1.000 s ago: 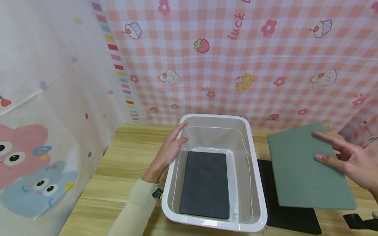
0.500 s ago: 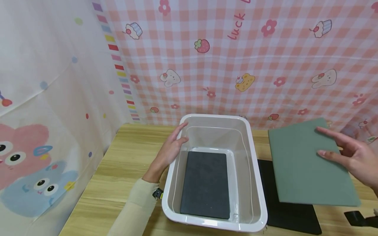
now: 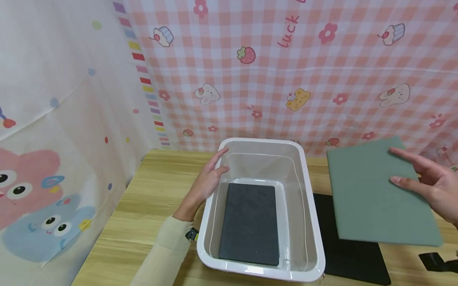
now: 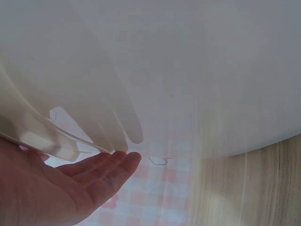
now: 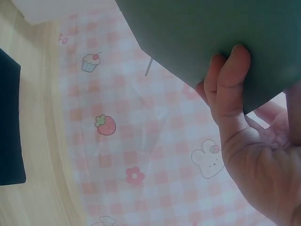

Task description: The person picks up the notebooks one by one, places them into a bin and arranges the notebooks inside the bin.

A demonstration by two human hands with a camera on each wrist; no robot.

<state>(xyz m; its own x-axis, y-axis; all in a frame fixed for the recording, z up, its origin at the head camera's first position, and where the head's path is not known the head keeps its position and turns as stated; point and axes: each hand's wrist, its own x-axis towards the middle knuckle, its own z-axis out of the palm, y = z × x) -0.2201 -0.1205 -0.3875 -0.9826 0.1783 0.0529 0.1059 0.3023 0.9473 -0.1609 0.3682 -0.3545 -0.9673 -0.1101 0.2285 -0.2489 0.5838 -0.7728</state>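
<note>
A white plastic bin (image 3: 313, 222) stands on the table, with a dark grey notebook (image 3: 250, 224) lying flat inside against its left side. My left hand (image 3: 206, 180) holds the bin's left rim, thumb over the inside. In the left wrist view, the fingers (image 4: 110, 181) touch the bin's outer wall. To the right of the bin, my right hand (image 3: 431, 186) pinches a green notebook (image 3: 375, 198) by its right edge, thumb on the cover facing me and fingertips (image 5: 237, 61) on the other face. The green notebook is raised and tilted, partly covering a black notebook (image 3: 352, 258) on the table.
A wooden table (image 3: 157, 186) carries the bin and the black notebook. Behind it hangs a pink checked curtain (image 3: 272, 79), and a white cartoon curtain (image 3: 71, 119) is on the left. A black strap-like piece (image 3: 434, 262) shows at the lower right.
My right hand has moved slightly up and to the right with the green notebook, showing more of the black one below. My left hand and the bin have stayed in place.
</note>
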